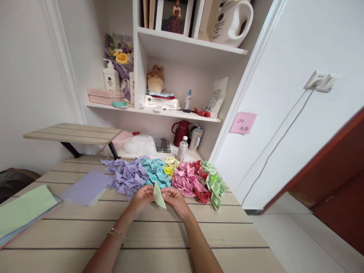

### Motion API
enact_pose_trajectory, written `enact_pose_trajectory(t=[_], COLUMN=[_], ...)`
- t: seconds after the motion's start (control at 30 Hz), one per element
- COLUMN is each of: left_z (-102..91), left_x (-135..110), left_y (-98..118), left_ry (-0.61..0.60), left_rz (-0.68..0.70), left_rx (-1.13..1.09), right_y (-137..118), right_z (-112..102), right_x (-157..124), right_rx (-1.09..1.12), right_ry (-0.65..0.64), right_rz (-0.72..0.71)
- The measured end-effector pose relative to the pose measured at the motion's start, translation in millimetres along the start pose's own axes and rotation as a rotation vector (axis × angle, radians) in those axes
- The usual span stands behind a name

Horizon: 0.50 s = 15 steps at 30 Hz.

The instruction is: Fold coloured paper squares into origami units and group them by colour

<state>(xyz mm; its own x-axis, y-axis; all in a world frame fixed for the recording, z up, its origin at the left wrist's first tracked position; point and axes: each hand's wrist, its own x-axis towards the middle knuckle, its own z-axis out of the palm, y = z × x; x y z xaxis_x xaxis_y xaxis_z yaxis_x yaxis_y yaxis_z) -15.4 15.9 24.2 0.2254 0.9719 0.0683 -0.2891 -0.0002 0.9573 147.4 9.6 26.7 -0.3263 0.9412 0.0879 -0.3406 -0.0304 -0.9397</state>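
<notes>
Between my two hands, a little above the table, is a light green folded paper [159, 196], narrow and pointed at its ends. My left hand [143, 198] pinches it from the left side. On the other side, the fingers of my right hand [174, 201] close on its right edge. Just beyond my hands lie heaps of folded paper boats grouped by colour: purple boats [127, 176], blue boats [156, 170], yellow boats [170, 169], pink boats [186, 180], red boats [202, 195] and green boats [215, 184].
Purple paper sheets [87, 185] and a stack topped with green paper [27, 208] lie on the slatted table [148, 235] at left. A small raised stand [72, 132] is at the back left. Behind the boats stand a clear bottle [182, 149] and a red jug [181, 133].
</notes>
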Motion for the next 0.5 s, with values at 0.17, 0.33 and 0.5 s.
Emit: enact_pose_trajectory(t=[0.17,0.33,0.5], left_z=[-1.2,-6.2,-9.0], left_x=[2.3,6.8,7.2], left_y=[0.0,-3.7,-3.3], left_ry=[0.002,0.051,-0.066], left_rz=[0.006,0.021,0.031], left_rx=[-0.001,0.069,0.212], right_y=[2.5,2.3,-3.0], right_z=[1.3,-2.8,-7.0], right_x=[2.6,4.6,1.7], right_rx=[-0.066,-0.146,-0.233], right_ry=[0.063,0.104,0.032], right_rz=[-0.055,-0.148,-0.130])
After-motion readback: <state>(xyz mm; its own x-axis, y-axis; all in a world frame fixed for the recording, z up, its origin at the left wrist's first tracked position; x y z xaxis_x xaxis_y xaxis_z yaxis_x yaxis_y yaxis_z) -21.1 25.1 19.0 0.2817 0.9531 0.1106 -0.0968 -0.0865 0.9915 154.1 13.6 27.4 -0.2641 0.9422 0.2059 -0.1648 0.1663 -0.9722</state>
